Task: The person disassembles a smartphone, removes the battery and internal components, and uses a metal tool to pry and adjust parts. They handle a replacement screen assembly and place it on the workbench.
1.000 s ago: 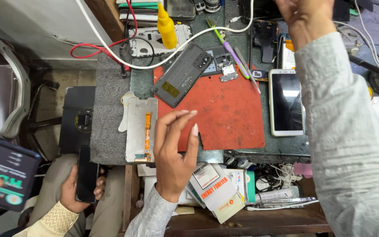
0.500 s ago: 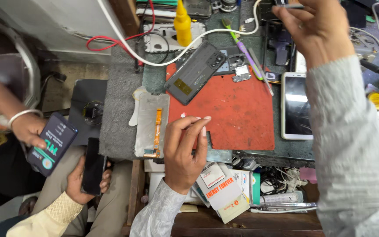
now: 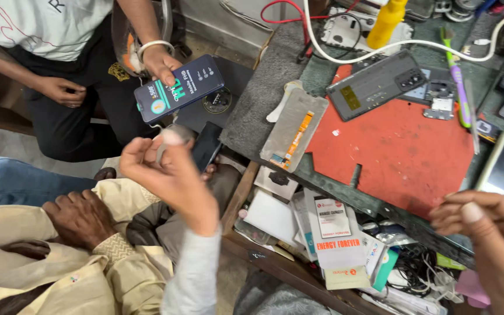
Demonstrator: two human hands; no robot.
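Head view: left hand [image 3: 167,175] half-open; right hand [image 3: 485,224] curled, both empty.

Dark lit phone screen [image 3: 179,87] upper left; white-red packets [image 3: 336,239] below red mat.

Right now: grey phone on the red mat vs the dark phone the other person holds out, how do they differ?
The grey phone lies flat on the red mat, back side up with its camera block showing; the dark phone is held in the air by another person's hand. The grey phone shows no screen; the dark phone faces its lit screen toward the camera. Both are slim rectangles.
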